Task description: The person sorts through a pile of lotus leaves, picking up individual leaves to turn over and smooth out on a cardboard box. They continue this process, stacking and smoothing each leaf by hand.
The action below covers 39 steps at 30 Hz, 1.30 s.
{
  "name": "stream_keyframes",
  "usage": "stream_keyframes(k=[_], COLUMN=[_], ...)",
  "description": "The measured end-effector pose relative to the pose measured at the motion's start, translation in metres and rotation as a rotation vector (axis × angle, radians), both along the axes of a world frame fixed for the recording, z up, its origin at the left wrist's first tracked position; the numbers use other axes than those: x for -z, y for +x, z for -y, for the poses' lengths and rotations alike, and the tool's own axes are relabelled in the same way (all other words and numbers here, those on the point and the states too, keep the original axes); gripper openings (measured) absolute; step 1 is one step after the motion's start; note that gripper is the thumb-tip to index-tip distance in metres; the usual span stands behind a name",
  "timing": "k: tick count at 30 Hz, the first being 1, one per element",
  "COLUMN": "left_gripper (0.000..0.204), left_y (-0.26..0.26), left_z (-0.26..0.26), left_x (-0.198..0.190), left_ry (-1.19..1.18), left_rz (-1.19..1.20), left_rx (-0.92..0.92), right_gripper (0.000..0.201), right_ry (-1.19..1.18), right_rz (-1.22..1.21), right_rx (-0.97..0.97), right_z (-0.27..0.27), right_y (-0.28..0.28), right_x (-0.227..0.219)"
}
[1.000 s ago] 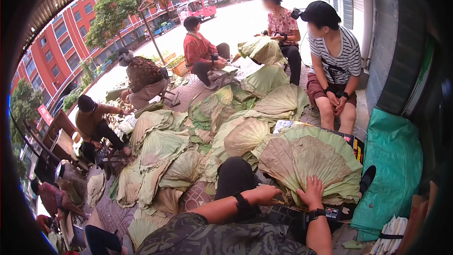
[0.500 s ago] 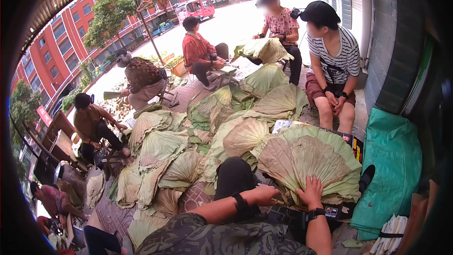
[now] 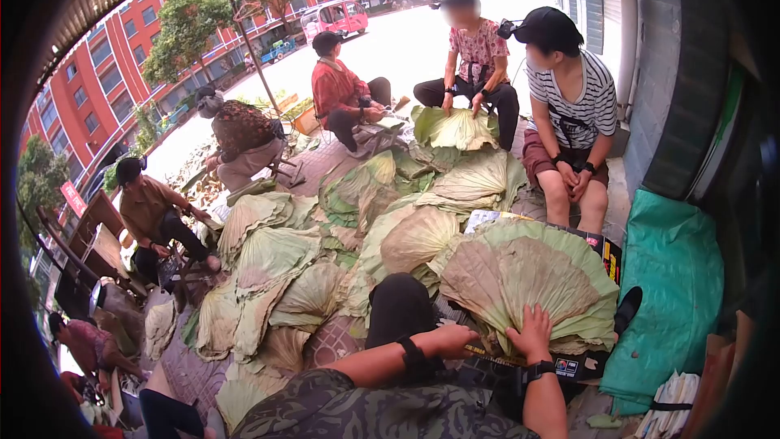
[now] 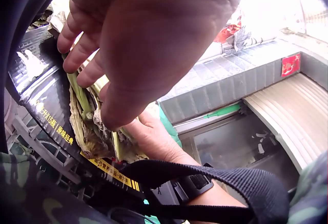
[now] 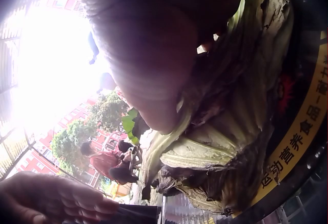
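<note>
A fan-shaped stack of dried green-brown leaves lies on a black printed box. My right hand rests with spread fingers on the near, gathered end of the stack. Just left of it, my left hand is beside the box edge, fingers loosely bent. In the left wrist view my left hand has its fingers against or just over the stem ends; contact is unclear. In the right wrist view, my right hand's thumb lies along a folded leaf base, and my left palm shows at lower left.
More leaf piles cover the paving ahead and left. A person in a striped shirt sits beyond the box; several others sit farther off. Green sheeting and tied bundled strips lie on the right.
The person in the floral shirt has lowered a leaf onto the pile before them, both hands on it. At left, a seated person has straightened somewhat. My hands have hardly moved.
</note>
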<state>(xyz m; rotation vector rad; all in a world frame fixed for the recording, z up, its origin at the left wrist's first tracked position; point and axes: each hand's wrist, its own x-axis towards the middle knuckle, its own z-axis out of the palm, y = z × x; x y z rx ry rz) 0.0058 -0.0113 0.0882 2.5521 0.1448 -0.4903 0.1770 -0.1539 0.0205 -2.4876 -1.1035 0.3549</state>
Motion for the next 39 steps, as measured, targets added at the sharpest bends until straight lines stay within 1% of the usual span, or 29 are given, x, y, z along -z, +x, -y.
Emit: stream_keyframes(k=[4,18,22,39], left_gripper=[0.049,0.048,0.047,0.047], left_y=[-0.001,-0.005,-0.004,-0.005], left_z=[0.0,0.0,0.005,0.007], left_x=[-0.002,0.014,0.008,0.011], left_ry=[-0.02,-0.064,-0.061,-0.08], left_rz=[0.005,0.017,-0.009,-0.015], left_rx=[-0.007,0.003,0.006,0.021], right_gripper=[0.078,0.076,0.076,0.076], right_ry=[-0.001,0.004,0.004,0.01], right_rz=[-0.011,0.002,0.007,-0.013], right_rx=[0.002,-0.001,0.002,0.014], right_z=[0.0,0.0,0.0,0.0], right_y=[0.0,-0.002,-0.002,-0.002], right_x=[-0.002,-0.001,-0.001,0.001])
